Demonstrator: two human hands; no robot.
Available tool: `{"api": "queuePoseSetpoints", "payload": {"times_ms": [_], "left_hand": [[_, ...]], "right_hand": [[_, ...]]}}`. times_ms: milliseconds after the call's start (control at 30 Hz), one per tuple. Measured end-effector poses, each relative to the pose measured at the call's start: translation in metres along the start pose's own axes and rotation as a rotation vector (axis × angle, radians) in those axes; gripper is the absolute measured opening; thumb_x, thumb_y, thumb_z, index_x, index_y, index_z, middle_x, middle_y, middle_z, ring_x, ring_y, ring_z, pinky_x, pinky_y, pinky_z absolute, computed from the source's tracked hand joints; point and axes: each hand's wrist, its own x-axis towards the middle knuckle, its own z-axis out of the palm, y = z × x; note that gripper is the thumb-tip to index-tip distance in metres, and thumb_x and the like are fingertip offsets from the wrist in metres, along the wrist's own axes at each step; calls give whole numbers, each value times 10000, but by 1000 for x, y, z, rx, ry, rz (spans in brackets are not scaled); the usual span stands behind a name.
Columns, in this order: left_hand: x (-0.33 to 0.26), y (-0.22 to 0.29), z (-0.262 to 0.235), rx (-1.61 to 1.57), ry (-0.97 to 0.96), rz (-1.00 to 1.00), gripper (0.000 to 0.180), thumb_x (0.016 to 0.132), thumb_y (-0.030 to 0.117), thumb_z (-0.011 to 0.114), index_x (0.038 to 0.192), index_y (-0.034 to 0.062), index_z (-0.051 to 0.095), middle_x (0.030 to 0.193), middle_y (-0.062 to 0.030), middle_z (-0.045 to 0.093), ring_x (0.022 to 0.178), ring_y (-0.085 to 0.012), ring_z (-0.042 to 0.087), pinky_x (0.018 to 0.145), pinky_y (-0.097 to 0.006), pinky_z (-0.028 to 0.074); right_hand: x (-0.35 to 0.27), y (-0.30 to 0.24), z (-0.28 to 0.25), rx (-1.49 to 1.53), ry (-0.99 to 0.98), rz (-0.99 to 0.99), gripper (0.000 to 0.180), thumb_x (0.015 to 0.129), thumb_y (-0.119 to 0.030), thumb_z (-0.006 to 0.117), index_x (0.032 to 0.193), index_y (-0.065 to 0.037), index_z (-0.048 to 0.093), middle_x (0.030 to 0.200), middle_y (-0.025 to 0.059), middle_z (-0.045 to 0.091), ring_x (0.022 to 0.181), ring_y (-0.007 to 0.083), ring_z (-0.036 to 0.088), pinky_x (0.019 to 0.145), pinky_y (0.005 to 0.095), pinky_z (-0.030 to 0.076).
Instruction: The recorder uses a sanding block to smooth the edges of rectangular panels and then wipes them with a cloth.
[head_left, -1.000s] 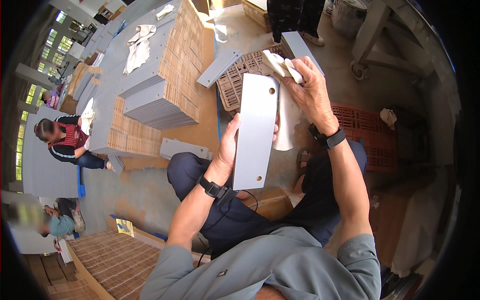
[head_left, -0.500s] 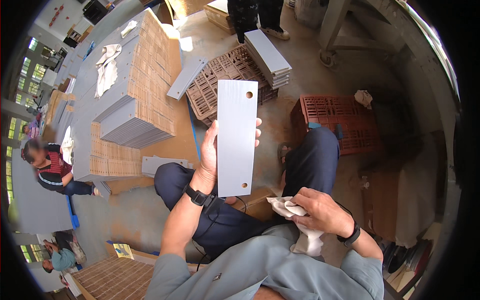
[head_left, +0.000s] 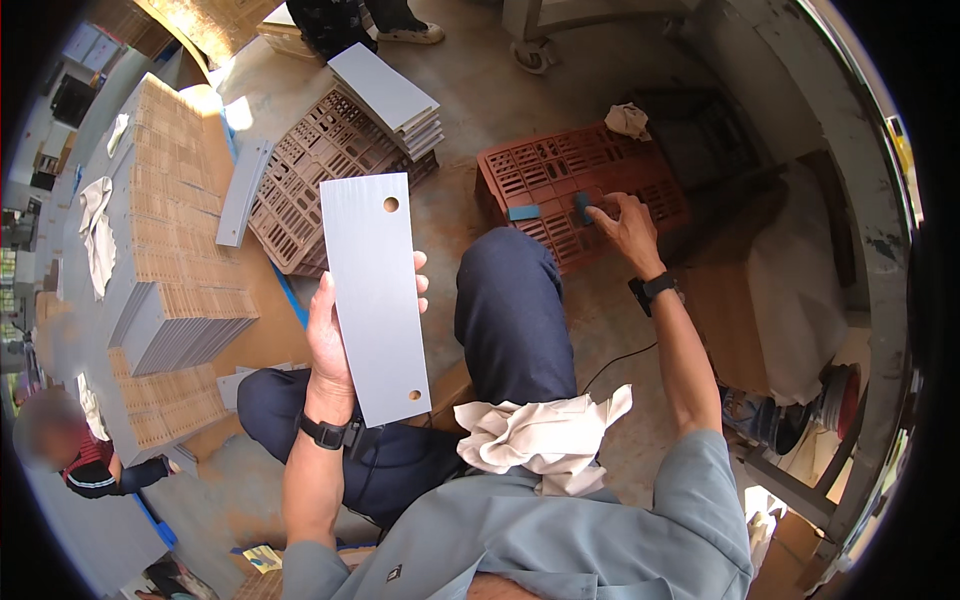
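Grey panel [head_left: 375,300] (two-holed) across left grip [head_left: 330,342], clasped by edges; right grip [head_left: 632,232] at blue block [head_left: 582,205], can't tell if closed.

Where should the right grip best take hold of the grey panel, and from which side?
The grey panel is probably best taken by the upper part of its right edge, beside the upper hole, coming from the right: it is long and flat, this stretch is free, and the left grip holds lower, near mid-length.

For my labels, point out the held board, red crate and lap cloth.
Held board [head_left: 377,300], head view: face's middle.
Red crate [head_left: 562,182], head view: slatted top.
Lap cloth [head_left: 532,435], head view: crumpled middle.
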Motion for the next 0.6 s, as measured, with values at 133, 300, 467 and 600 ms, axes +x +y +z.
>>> {"api": "queuePoseSetpoints", "payload": {"times_ms": [133, 300, 467, 600], "left_hand": [[-5, 1, -6, -15, 11, -32, 804, 1058, 571, 431, 1569, -45, 356, 1470, -340, 507, 1210, -369, 643, 1031, -470, 562], [5, -7, 0, -15, -37, -85, 806, 1051, 573, 443, 1567, -42, 363, 1462, -331, 519, 1202, -370, 642, 1023, -473, 561], [3, -12, 6, -17, -113, -153, 782, 1072, 569, 389, 1570, -33, 375, 1482, -310, 520, 1255, -361, 626, 1074, -476, 519], [-2, -18, 9, 3, -142, -172, 783, 1075, 574, 368, 1572, -31, 375, 1490, -306, 517, 1276, -364, 617, 1089, -482, 508]], "right_hand": [[29, 6, 60, -190, -57, 3, 491, 888, -487, 783, 1150, -76, 732, 1088, 153, 705, 1068, 389, 636, 862, 540, 516], [33, -4, 32, 115, -42, 28, 404, 930, -389, 750, 1156, -55, 724, 1067, 143, 729, 1024, 328, 678, 888, 474, 512], [26, -93, -52, 1022, -63, 112, 260, 1037, -325, 655, 1052, -67, 685, 962, 1, 660, 927, 141, 630, 887, 326, 505], [10, -169, -79, 1838, -371, 72, 245, 1061, -336, 633, 993, -104, 598, 969, -1, 621, 931, 136, 604, 864, 324, 508]]}}
